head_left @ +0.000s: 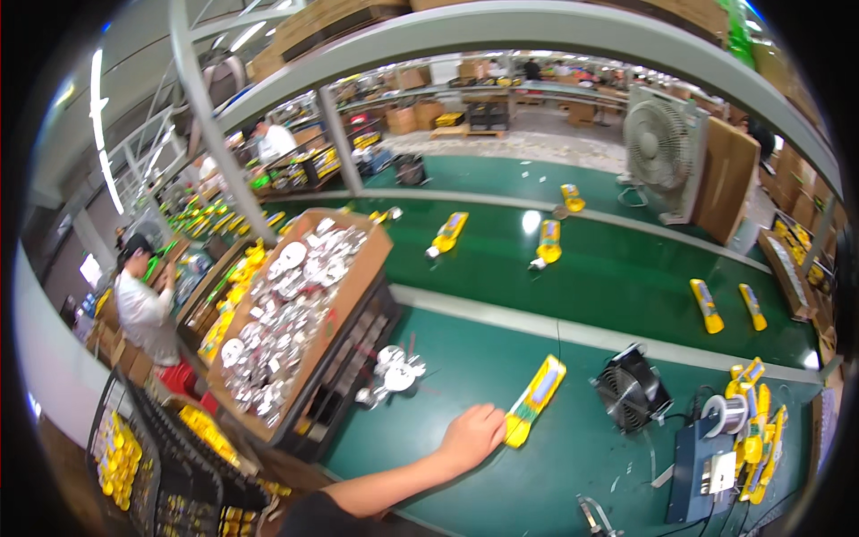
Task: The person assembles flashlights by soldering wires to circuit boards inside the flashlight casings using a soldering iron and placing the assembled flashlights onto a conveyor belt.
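At the lower left, black plastic crates (185,474) hold small yellow plastic pieces (119,461). Beside them, along the left edge of the flat green work surface (429,488), an open brown cardboard box (365,277) is heaped with shiny silver parts (293,336), resting on a black plastic crate.

The left forearm reaches in from the near edge, slanting rightward; the left hand (472,438) is back up, fingers curled, at the near end of a long yellow device with a green section and greyish panel (537,398). Whether the fingers grasp it or only touch it, I cannot tell. The device lies midway along the surface, slanting toward the far edge.

Beyond that edge, a glossy dark green belt (617,273) carries similar yellow devices (447,234), spaced well apart.
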`<state>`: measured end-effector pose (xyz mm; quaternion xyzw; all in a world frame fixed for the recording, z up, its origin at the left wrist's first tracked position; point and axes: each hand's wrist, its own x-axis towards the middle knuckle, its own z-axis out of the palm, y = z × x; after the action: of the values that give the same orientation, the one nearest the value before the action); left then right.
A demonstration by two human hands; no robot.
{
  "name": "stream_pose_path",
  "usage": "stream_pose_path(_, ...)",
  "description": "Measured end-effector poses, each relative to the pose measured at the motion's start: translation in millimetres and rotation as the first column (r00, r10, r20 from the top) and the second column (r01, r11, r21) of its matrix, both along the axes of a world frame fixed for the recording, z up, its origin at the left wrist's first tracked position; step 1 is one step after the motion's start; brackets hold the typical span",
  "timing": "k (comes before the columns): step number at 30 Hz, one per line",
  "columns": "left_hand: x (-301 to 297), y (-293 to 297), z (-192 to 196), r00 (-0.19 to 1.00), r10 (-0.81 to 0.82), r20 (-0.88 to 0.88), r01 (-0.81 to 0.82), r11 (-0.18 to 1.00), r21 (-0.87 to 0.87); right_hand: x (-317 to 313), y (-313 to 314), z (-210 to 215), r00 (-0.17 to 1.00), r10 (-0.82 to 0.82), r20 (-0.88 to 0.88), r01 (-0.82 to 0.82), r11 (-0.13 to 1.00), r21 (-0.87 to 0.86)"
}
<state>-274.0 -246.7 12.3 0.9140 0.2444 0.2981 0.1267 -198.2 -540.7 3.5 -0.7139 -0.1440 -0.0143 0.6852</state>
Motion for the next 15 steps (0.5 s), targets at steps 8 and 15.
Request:
stream_pose_path(8, -158, -68, 24, 0.971, -0.012, -0.239, -0.043, 0.974, -0.224, -22, 12, -11, 0.760, 0.013, 0.649, 0.180, 0.956, -0.230)
stream_pose_path(15, -153, 41, 34, 0.798, 0.601, 0.048, -0.584, 0.790, -0.185, -58, 28, 10, 0.982, 0.047, 0.181, -0.072, 0.989, 0.131)
